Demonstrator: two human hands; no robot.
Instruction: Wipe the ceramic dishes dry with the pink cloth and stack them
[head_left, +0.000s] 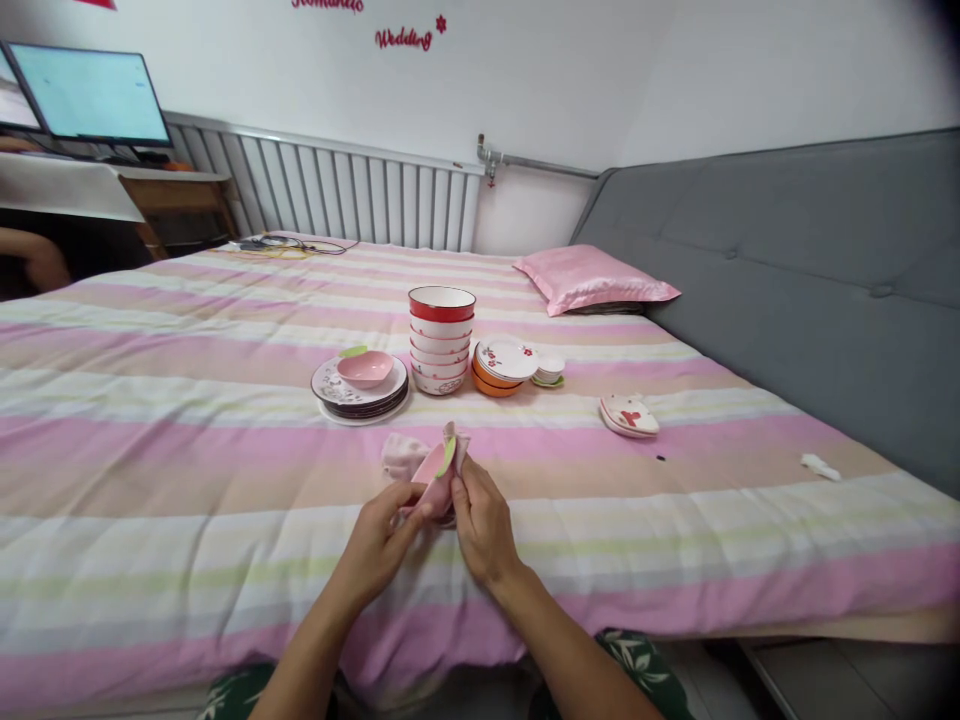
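Between my two hands is a small pink bowl (430, 470) with a green leaf-shaped handle, tilted up on its side just above the bed. My left hand (386, 530) pinches its near left rim. On the other side, my right hand (480, 515) grips a pale pink cloth (405, 456) wrapped against the bowl's right side and leaf; part of the cloth hangs out to the left. Beyond stands a stack of plates (360, 400) with a matching pink bowl (365, 368) on top. Beside it rises a tall stack of white bowls (441, 340), the top one red outside.
Right of the tall stack sit orange bowls (495, 382) under white plates (508, 359), then small white dishes (550, 368). Square dishes (628, 416) and a crumpled white tissue (821, 466) lie further right. A pink pillow (596, 277) and cables (292, 245) are at the back.
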